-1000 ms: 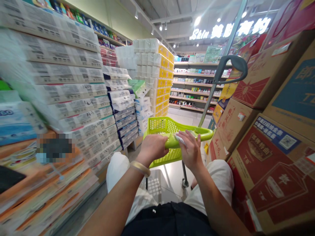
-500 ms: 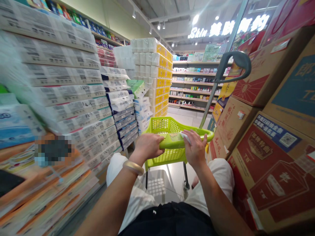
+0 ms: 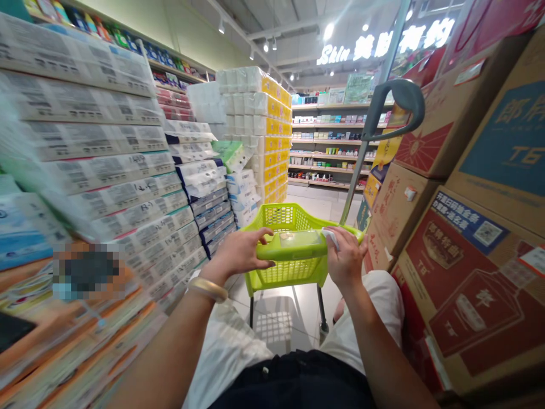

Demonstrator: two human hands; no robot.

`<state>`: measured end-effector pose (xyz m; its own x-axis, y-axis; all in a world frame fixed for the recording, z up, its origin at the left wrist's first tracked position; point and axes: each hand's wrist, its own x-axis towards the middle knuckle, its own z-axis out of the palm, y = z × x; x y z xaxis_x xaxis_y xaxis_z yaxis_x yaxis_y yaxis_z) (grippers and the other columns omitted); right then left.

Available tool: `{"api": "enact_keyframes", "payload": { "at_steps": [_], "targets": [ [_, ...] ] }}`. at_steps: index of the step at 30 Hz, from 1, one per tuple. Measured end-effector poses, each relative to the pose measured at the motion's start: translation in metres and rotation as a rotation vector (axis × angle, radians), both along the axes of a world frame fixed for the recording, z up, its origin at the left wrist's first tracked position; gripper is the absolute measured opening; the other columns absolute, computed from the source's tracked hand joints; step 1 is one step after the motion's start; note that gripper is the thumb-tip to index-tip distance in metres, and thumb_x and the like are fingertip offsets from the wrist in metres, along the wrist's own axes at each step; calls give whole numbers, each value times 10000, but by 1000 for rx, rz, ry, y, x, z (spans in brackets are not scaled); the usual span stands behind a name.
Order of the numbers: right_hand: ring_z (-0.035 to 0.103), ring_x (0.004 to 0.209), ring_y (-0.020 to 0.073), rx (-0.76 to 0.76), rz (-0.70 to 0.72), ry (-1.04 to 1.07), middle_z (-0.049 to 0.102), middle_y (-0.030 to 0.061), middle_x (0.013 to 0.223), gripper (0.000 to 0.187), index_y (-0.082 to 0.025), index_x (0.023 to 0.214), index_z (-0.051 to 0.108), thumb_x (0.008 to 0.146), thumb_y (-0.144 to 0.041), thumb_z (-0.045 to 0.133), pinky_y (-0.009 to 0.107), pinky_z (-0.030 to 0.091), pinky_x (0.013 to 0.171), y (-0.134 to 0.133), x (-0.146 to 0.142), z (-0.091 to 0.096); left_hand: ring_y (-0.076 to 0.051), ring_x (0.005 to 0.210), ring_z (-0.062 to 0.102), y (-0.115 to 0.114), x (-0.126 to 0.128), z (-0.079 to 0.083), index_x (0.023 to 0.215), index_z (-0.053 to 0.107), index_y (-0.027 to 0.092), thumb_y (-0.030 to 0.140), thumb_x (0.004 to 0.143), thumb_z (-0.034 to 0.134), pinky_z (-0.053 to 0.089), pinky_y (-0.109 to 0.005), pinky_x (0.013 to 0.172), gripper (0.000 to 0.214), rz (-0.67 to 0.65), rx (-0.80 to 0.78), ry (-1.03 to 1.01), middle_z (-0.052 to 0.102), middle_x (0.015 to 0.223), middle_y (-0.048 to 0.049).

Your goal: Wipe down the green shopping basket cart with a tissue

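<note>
A lime-green shopping cart (image 3: 293, 238) stands between my knees, its handle bar toward me. My left hand (image 3: 240, 250), with a gold-coloured bangle at the wrist, is at the left end of the handle. Its thumb and fingers are apart above and below the bar, in a loose curve. At the right end, my right hand (image 3: 347, 255) presses a folded white wipe (image 3: 330, 236) against the handle, fingers bent over it. A clear panel (image 3: 300, 237) is set in the bar between both hands.
Stacked paper packs (image 3: 114, 136) line the left, with yellow-and-white bundles (image 3: 272, 130) behind. Liquor cartons (image 3: 464, 284) rise close on the right. A grey handle on a metal pole (image 3: 394, 108) stands by the cart's right side. Stocked shelves (image 3: 327, 142) are at the back.
My left hand has loosened and slid left along the handle, its fingers spreading. My right hand has moved slightly right with the wipe.
</note>
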<state>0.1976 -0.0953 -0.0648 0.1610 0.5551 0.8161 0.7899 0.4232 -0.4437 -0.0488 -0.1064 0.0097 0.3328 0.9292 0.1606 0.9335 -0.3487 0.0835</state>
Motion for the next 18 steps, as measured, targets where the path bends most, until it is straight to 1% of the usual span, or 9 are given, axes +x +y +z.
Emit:
{"api": "enact_keyframes", "payload": {
  "at_steps": [1,3,5,7,10,12,15,17,18],
  "targets": [
    [607,1092,241,-6,-25,12,720,36,1090,274,-254,996,697,966,-331,436,589,44,1144,1,3,0,-228,1008,660,0,0,2,1293,493,301,597,655,715,462,-318,866,737,-6,-12,-7,713,1116,-8],
    [599,1097,249,-9,-47,21,717,44,1079,277,-248,984,699,963,-326,434,584,54,1144,0,3,0,-270,1118,614,0,6,5,1339,460,245,652,643,705,421,-378,977,842,-14,19,-25,678,1198,-68],
    [592,1107,247,-5,-23,12,710,52,1087,273,-244,1012,691,961,-308,431,565,72,1147,-5,-6,-1,-304,1244,524,-2,21,5,1365,437,200,675,666,677,358,-415,1063,879,-34,104,-53,590,1330,-128],
    [587,1121,238,3,27,-9,699,55,1119,267,-244,1064,677,961,-293,435,539,83,1155,-12,-18,-2,-308,1259,501,-4,43,2,1388,413,193,661,690,669,334,-423,1086,878,-94,148,-48,565,1345,-139],
    [592,1128,220,10,96,-57,694,41,1151,268,-262,1117,660,969,-277,436,522,32,1166,-17,-25,-3,-312,1251,499,-6,72,-4,1367,435,174,551,705,706,347,-417,1072,809,-137,196,8,558,1328,-154],
    [596,1125,217,9,93,-67,701,31,1139,266,-273,1096,669,976,-277,431,531,5,1160,-14,-18,-4,-325,1196,533,-5,82,-8,1320,474,153,509,708,712,374,-434,1035,747,-85,228,49,593,1257,-162],
    [588,1135,232,10,3,-24,700,35,1139,278,-262,1051,684,980,-301,418,556,34,1143,-6,-3,-5,-316,1050,599,-4,85,-11,1234,521,154,517,706,708,438,-425,917,668,-20,230,92,648,1112,-142],
    [577,1149,245,21,-46,5,700,44,1138,284,-252,1034,690,976,-312,418,565,55,1134,-3,0,-6,-304,995,613,-4,84,-13,1179,543,165,507,705,706,450,-412,865,607,-15,260,102,658,1064,-125],
    [571,1159,248,29,-41,3,703,44,1130,280,-251,1032,691,972,-310,424,564,60,1134,-3,-2,-7,-302,984,615,-4,84,-14,1156,550,165,497,704,704,450,-409,852,581,-17,282,103,658,1054,-122]
  ]
}}
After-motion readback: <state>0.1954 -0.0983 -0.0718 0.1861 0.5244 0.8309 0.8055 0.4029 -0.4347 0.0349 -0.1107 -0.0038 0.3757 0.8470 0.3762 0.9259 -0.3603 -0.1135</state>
